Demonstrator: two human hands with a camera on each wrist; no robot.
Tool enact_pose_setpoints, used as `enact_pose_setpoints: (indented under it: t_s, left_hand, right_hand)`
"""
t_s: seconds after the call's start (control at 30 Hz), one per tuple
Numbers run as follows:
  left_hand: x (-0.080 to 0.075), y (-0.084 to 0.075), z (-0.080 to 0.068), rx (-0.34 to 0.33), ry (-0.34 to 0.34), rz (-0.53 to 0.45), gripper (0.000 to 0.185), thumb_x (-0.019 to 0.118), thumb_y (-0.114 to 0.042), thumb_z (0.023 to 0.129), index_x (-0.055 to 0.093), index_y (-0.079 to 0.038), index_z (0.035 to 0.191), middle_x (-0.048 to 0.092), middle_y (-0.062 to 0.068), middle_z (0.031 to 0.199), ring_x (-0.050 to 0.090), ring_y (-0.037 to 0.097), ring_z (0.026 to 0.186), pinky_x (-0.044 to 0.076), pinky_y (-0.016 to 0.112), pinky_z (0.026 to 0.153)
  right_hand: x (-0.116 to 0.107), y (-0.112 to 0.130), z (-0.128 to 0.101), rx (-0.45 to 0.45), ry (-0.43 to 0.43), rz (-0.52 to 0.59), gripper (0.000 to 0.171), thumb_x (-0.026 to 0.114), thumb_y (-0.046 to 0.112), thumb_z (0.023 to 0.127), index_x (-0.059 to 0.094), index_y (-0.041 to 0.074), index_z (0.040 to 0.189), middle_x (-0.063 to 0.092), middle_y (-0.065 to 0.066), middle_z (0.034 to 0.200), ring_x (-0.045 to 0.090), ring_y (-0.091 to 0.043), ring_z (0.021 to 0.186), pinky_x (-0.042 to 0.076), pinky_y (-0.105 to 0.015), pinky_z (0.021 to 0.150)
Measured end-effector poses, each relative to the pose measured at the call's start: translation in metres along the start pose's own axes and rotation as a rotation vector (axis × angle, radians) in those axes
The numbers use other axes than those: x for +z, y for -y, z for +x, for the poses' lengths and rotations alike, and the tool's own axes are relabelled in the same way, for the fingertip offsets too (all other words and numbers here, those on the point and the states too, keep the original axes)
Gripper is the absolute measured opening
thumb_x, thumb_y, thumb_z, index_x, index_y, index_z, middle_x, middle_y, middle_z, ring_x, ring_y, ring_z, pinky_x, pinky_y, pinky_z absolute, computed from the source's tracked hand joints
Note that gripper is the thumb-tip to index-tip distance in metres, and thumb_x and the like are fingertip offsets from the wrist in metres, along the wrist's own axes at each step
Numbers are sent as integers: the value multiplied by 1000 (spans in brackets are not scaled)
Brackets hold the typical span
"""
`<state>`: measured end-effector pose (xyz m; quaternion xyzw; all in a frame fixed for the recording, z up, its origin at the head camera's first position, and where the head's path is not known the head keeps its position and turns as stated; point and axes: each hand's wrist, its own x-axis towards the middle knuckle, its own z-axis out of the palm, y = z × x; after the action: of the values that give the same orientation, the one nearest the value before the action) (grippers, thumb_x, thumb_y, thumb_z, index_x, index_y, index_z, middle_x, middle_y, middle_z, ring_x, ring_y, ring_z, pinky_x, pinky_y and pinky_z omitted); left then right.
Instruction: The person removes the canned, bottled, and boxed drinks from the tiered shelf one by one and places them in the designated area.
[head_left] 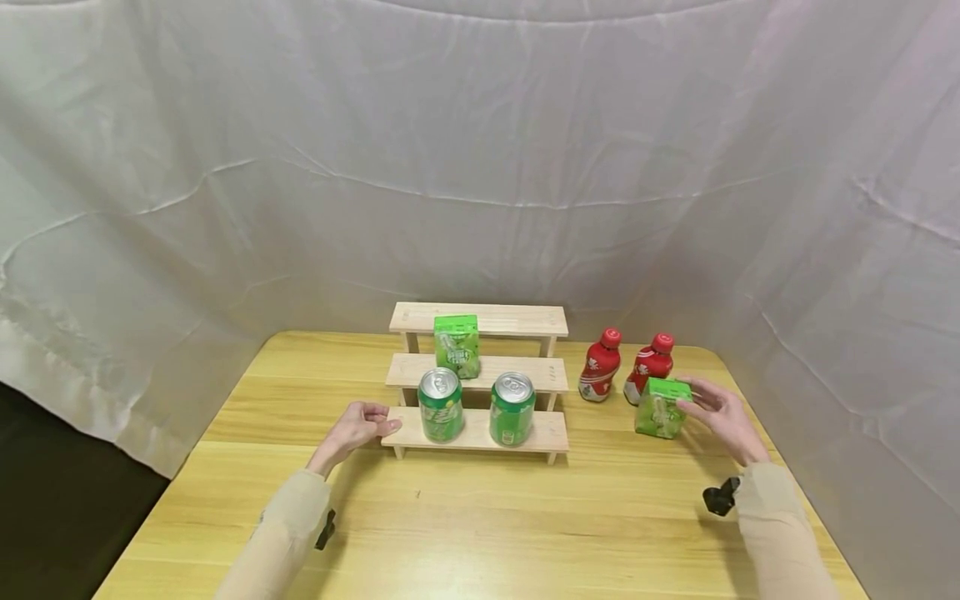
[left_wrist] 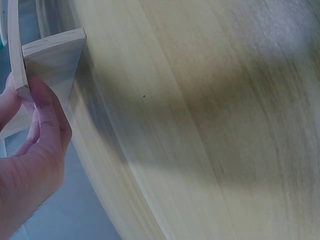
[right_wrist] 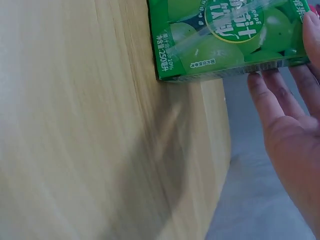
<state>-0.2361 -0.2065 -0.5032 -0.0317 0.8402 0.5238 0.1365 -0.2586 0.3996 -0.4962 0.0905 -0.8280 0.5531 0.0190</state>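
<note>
Hands [head_left: 358, 423] at shelf [head_left: 477, 432], juice carton [head_left: 662, 407]

light: even, soft | shadows: faint | head: edge distortion | wrists: blurred

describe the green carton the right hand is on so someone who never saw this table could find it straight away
Start at the stepped wooden rack in the middle of the table, then look right to the two red bottles. The green juice carton stands on the table just in front of them, touched by the right hand. Unlike the other green carton, it stands off the rack.
</note>
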Motion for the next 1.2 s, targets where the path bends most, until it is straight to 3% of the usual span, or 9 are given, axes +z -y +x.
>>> enact_pose_setpoints:
  t_s: [0.13,0.3,0.4,0.67,0.93,1.07,1.13,1.2]
  left_hand:
    - [0,1,1,-2,-5,-2,54,72,-15,92,51,18,129,62,26,115,61,27,102,56,38,92]
    - [0,2,2,-6,-8,-11,55,72,-16,92,51,18,130,62,26,116,61,27,103,56,37,93]
    - [-1,2,3,-8,-5,-18,55,72,-16,92,51,18,130,62,26,115,61,27,102,56,36,93]
    - [-1,0,0,-14,8,-24,56,72,-16,92,49,18,131,61,27,117,61,27,103,56,37,93]
    - [0,1,1,-18,7,-26,54,72,-16,92,50,18,129,62,25,113,61,25,99,56,35,91]
    - [1,2,1,-16,5,-26,54,72,-16,92,50,18,129,62,24,113,61,25,100,56,36,91]
    - [0,2,1,-15,4,-25,55,72,-16,92,50,18,129,62,25,114,61,26,100,56,38,92]
    - [0,2,2,-15,5,-25,55,72,-16,92,50,18,129,62,26,115,62,27,102,56,39,94]
  right_hand:
    - [-2,-2,-2,44,22,90,44,61,15,101,53,15,144,58,35,116,56,18,105,50,-6,86]
    - [-1,-5,-4,78,49,321,40,57,6,101,59,29,134,65,28,117,61,11,105,53,-11,87]
    - [0,-7,-4,72,64,413,41,54,2,102,61,29,131,66,23,119,63,8,106,54,-12,88]
    - [0,-8,-5,64,99,515,41,51,-1,102,63,29,127,67,18,121,64,4,108,54,-13,91]
    - [0,-5,-5,104,96,541,40,51,2,103,61,27,132,64,18,122,61,5,109,52,-12,94]
    - [1,0,-4,103,66,460,47,52,9,104,45,15,150,55,23,125,51,11,114,46,-5,95]
    - [3,3,-3,80,43,416,51,52,11,104,39,9,153,55,24,126,49,11,115,43,-3,94]
    - [5,7,0,46,9,356,47,54,12,104,43,10,150,60,24,124,51,11,114,41,-3,93]
